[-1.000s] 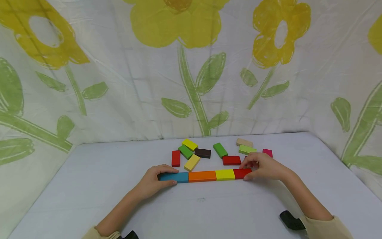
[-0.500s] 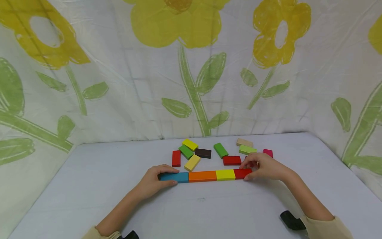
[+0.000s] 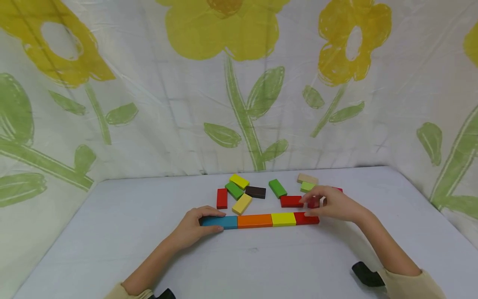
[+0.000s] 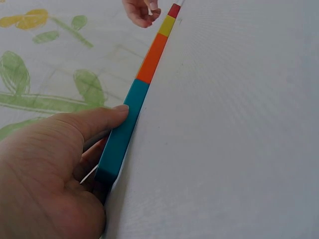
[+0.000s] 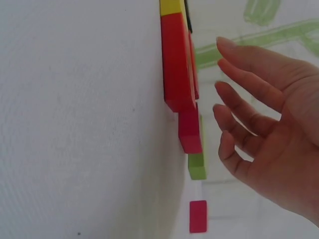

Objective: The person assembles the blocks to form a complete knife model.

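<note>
Row of 4 blocks (image 3: 260,221) lies lower centre in the head view, long axis running left to right. We see the left hand (image 3: 191,227) pinch the blue block (image 4: 122,132); the right hand (image 3: 332,202), fingers parted and holding nothing, hangs near the red block (image 3: 305,219).

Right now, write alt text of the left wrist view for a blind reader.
A left hand grips a long blue rectangular block, in a straight row with an orange rectangular block, a yellow rectangular block and a red rectangular block. Near the far end, a right hand holds nothing.
</note>
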